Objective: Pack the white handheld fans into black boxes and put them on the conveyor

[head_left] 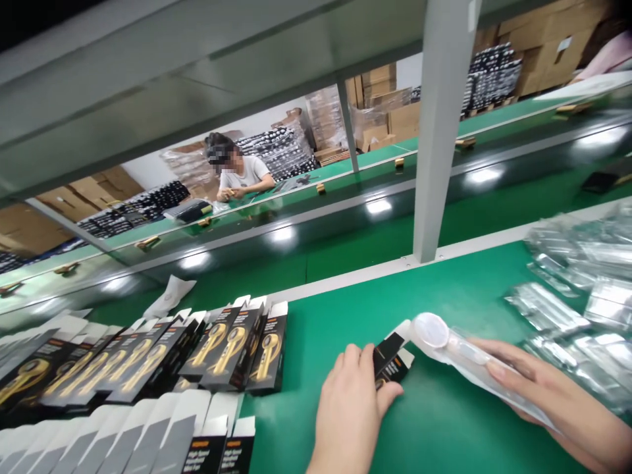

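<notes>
Nearest the camera, the left hand (353, 401) grips a small black box (390, 361) by its near end, fingers curled over it. Beneath it spreads the green table (444, 428). Rows of black boxes with gold print (148, 362) lie packed at the left, and a heap of clear bagged items (582, 309) sits at the right. The right hand (548, 388) holds a clear-bagged white round-headed item (444, 339), its head touching the open end of the small black box. Across the line, another person (237, 172) sits working.
</notes>
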Motion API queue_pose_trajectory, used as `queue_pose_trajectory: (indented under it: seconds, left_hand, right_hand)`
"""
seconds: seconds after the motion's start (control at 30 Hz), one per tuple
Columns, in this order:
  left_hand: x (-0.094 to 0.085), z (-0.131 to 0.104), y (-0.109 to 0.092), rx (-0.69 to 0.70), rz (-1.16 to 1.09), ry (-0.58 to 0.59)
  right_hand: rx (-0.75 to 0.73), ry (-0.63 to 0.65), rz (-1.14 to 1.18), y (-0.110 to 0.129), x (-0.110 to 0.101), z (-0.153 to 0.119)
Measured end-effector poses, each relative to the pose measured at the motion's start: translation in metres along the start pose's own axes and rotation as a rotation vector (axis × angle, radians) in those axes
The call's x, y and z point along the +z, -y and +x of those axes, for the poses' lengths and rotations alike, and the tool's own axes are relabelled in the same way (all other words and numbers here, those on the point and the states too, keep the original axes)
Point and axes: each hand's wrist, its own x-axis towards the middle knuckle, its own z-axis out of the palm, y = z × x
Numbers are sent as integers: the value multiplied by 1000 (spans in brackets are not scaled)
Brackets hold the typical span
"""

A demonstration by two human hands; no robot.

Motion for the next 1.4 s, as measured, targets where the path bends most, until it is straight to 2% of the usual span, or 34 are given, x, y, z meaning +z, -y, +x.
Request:
queue_pose_trajectory:
  seconds: [0.13, 0.23, 0.4, 0.47, 0.57, 0.67, 0.8, 1.0, 1.07, 1.13, 1.2, 1.23, 1.3, 1.4]
  left_hand:
    - [3, -1, 13, 61, -62, -125]
    - [10, -2, 24, 180, -63, -251]
    - [19, -10, 31, 444, -20, -422]
    - [19, -13, 29, 519, 3, -423]
    - [17, -16, 24, 574, 24, -412]
    - [16, -16, 21, 592, 38, -407]
    - [17, -15, 19, 614, 85, -322]
    - [12, -6, 19, 604, -1, -277]
    - [8, 3, 22, 549, 13, -341]
    - [8, 13, 26, 376, 3, -514]
    - [14, 23, 30, 185, -101, -707]
    - [19, 28, 33, 137, -167, -767]
    - [34, 35, 38, 160, -253, -778]
    - [56, 41, 49, 249, -285, -665]
  right_hand:
    - [72, 96, 57, 14, 9, -1]
    - [98, 182, -4, 22, 9, 3]
    - [-20, 339, -234, 39, 2, 5]
    - [-84, 379, -359, 44, 5, 3]
    - [-119, 372, -481, 45, 19, 1]
    - [-140, 337, -494, 40, 37, 0]
    - [-127, 305, -520, 33, 54, 1]
    - [-132, 366, -432, 35, 50, 7]
    - [-166, 338, -395, 42, 46, 18]
    - [-178, 238, -366, 53, 44, 39]
    - [-172, 112, -359, 70, 47, 70]
    - [-173, 64, -368, 80, 50, 88]
    - [-194, 24, -383, 100, 60, 127]
    - [-217, 32, -399, 127, 76, 185]
